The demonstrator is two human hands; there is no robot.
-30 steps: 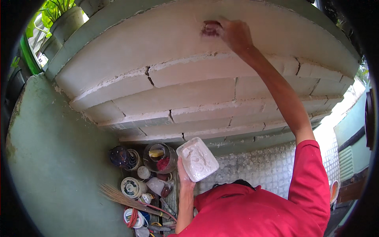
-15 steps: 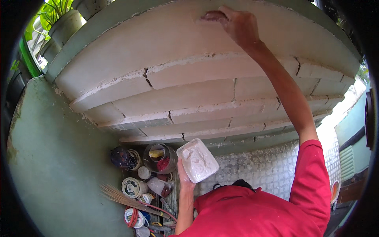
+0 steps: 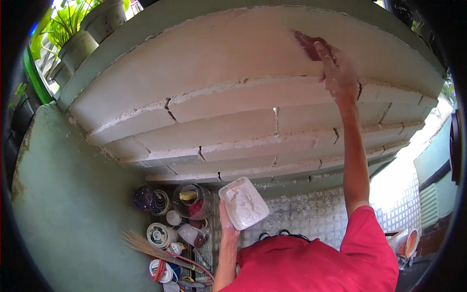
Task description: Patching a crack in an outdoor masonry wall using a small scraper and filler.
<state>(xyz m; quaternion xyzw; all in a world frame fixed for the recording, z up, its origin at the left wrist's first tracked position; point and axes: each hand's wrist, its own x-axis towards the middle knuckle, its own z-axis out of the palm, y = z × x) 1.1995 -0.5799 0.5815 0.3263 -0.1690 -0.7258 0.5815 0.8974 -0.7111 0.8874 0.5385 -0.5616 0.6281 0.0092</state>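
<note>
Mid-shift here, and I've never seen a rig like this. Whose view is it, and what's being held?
There's no machine: this is a person working bare-handed. The pictures come from the left of two fisheye cameras worn on the head, looking down, so straight edges bend; picture left is the person's left.

The left hand holds a white tub of pale paste. The right hand grips a dark red tool at the pale wall; its exact shape is hard to tell.

At lower left are a round container and a bundle of thin sticks.
</note>
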